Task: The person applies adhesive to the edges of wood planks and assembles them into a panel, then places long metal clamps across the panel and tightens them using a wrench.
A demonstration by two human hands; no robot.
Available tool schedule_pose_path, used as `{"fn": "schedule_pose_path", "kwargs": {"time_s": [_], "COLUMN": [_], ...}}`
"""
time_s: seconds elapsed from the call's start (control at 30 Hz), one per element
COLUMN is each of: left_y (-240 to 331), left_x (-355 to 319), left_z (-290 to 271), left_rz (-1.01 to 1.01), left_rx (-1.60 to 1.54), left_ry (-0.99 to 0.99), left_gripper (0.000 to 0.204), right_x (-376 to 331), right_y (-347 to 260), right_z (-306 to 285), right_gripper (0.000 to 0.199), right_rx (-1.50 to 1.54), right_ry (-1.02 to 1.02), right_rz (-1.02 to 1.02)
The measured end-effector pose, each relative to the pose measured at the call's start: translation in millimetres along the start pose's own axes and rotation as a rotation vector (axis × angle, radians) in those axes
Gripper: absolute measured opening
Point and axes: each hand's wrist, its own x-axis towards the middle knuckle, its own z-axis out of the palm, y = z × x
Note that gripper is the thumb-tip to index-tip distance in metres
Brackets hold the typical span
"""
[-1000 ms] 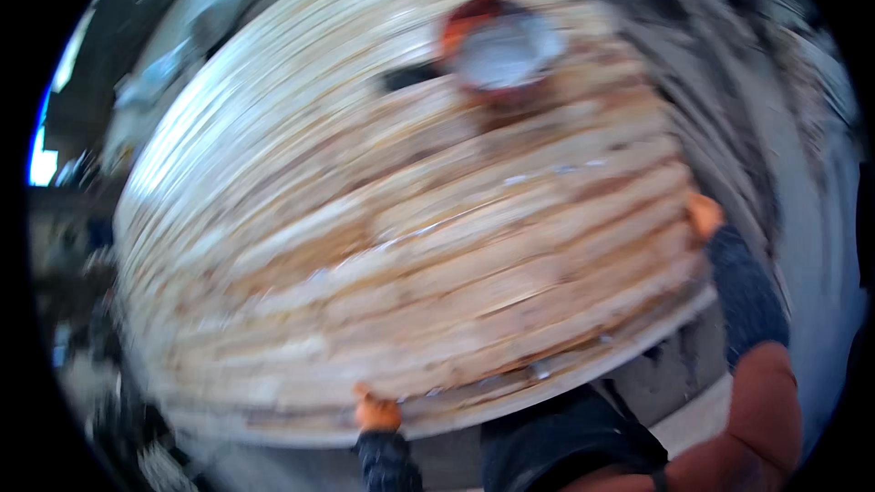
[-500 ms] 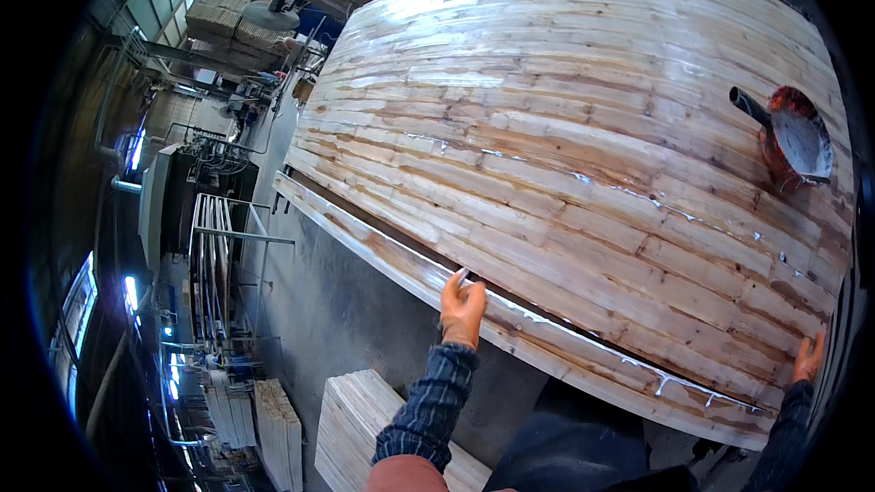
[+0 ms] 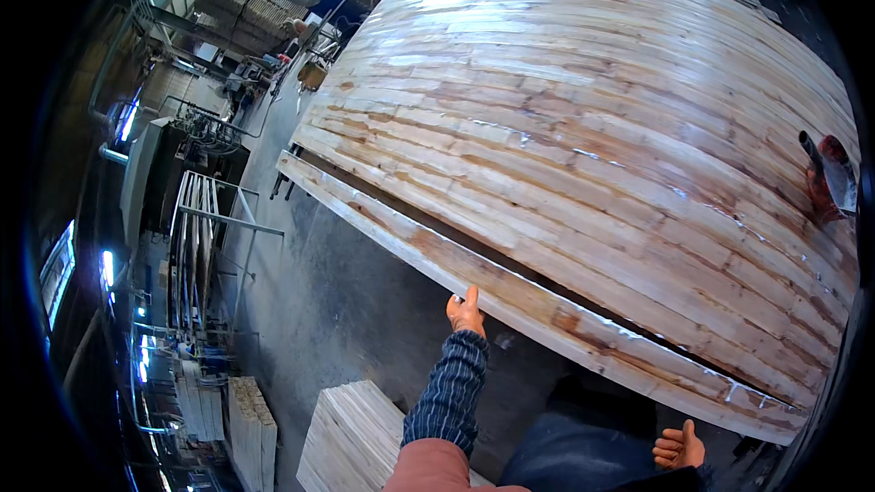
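1. Left hand: at the outer edge of the plank strip, thumb up, other fingers curled. Looks like contact; can't tell if it's actually pinching.
2. Strip: directly beyond the grip, extending both ways from it. Long axis runs from far-left of the grip to near-right, so it crosses the left forearm's line.
3. Right hand: near-right of the grip, short of the strip's outer edge in view. Fingers loosely curled, nothing seen in it. Left is the nearer hand to the strip.
4. Key relation: dark gap just past the strip, between it and the big plank panel. Gap follows the strip's length; across it is straight away from the grip.
5. White glue: along the strip's inner edge, right of the grip.
6. Reddish pot: on the panel, far right of the grip.
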Motion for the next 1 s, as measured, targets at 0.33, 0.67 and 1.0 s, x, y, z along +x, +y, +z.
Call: {"fn": "schedule_pose_path", "kwargs": {"time_s": [0.33,0.67,1.0], "left_y": [18.5,49.0,44.0], "left_x": [63.4,48.1,92.8], "left_z": [-26.9,-4.7,-23.6], "left_rz": [-0.069,-0.122,0.022], "left_rx": [-0.18,0.099,0.166], "left_ry": [-0.115,-0.028,-0.32], "left_gripper": [0.036,0.053,0.051], "right_x": [91.4,107.3,113.5], "right_y": [30.2,-4.5,10.4], "right_z": [-45.3,-44.4,-40.6], "right_gripper": [0.038,0.036,0.067], "right_rx": [0.355,0.273,0.058], "right_ry": [0.726,0.894,0.261], "right_rz": [-0.659,-0.821,-0.778]}}
